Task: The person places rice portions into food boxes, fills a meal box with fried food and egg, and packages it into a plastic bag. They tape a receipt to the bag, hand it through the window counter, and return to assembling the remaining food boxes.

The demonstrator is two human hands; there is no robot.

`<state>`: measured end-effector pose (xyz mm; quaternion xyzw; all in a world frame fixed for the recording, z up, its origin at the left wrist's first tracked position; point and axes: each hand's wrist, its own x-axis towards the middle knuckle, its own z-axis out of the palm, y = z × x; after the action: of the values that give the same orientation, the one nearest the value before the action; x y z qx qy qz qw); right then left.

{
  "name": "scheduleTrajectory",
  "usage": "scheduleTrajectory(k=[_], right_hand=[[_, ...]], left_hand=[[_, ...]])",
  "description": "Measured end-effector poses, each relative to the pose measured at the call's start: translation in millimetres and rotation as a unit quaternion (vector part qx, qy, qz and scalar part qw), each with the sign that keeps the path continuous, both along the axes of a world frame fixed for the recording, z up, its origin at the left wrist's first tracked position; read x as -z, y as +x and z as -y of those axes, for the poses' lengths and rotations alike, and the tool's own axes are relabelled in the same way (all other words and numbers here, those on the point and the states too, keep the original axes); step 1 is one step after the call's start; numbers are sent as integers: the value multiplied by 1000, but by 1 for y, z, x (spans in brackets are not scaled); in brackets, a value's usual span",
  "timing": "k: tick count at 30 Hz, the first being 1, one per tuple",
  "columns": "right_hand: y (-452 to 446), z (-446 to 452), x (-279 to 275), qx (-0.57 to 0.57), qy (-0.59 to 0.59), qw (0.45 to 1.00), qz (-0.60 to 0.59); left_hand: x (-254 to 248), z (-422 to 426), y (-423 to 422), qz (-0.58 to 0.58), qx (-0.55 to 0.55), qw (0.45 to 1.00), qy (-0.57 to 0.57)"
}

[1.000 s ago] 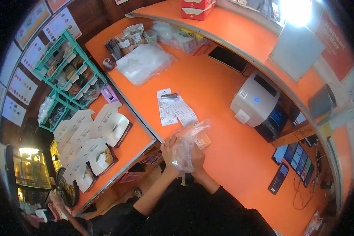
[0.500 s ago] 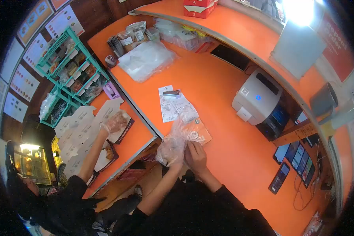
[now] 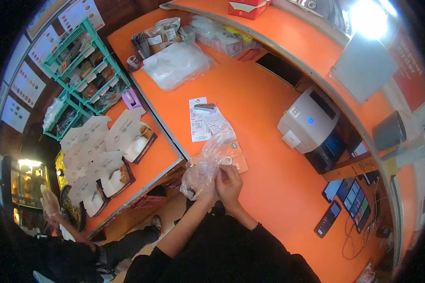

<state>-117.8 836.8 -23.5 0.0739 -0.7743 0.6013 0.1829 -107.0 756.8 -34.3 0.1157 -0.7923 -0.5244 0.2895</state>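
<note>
A worker's left hand [image 3: 203,190] clutches a crumpled clear plastic bag [image 3: 201,170] over the orange counter [image 3: 269,198]; whether the curled right hand [image 3: 229,183] grips it is unclear. Nearby, food boxes [image 3: 116,181] stand open, lids not yet closed.

On my feed I'm seeing receipts [image 3: 199,125] lying beyond the plastic bag [image 3: 208,160]; the printer [image 3: 307,118] is standing to their right, phones [image 3: 352,200] lying before it; boxes [image 3: 92,141] are sitting left, before crates [image 3: 109,59].
</note>
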Motion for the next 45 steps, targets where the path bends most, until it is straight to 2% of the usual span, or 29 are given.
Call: scheduleTrajectory(k=[4, 7, 11, 13, 15, 17, 18, 20, 21, 22, 27, 31, 33, 38, 40, 44, 45], right_hand=[[-2, -1, -1, 10, 17, 999, -30], [-8, -1, 0, 16, 6, 1000, -5], [-20, -3, 1, 14, -20, 999, 24], [-26, -5, -1, 27, -19, 998, 59], [-33, -7, 2, 31, -29, 997, 69], [-38, -14, 1, 36, -37, 996, 79], [-39, -18, -1, -1, -32, 997, 77], [-41, -25, -8, -37, -25, 996, 75], [-42, -29, -12, -74, -4, 992, 97], [-42, -32, -14, -111, 17, 986, 120], [-45, -35, -10, -121, -15, 984, 129], [-46, -34, -8, -117, -2, 984, 138], [-46, -34, -8, -120, -12, 983, 142], [-48, -34, -6, -124, 7, 983, 133], [-47, -32, -17, -111, 12, 978, 177], [-45, -32, -20, -116, 8, 981, 156], [-45, -32, -18, -113, -1, 983, 146]], left_hand=[[15, 10, -3, 28, 27, 999, 7], [33, 23, -9, 67, 55, 996, 26], [66, 36, -16, 125, 103, 980, 116], [53, 35, -17, 132, 101, 985, 45], [31, 31, -13, 127, 85, 976, -155], [28, 32, -12, 193, 94, 966, -147], [34, 31, -11, 191, 94, 967, -142], [66, 30, -8, 188, 27, 960, -208], [95, 32, -11, 140, 24, 974, -175], [100, 32, -12, 139, 25, 975, -172], [114, 28, -16, 123, 61, 989, 58], [120, 28, -14, 62, 23, 998, -13], [124, 25, -17, -8, 82, 981, 175], [110, 27, -15, 42, 78, 985, 149], [119, 28, -12, 57, 78, 985, 141], [170, 26, -18, 14, 147, 908, 393], [156, 29, -18, 5, 150, 895, 419]])
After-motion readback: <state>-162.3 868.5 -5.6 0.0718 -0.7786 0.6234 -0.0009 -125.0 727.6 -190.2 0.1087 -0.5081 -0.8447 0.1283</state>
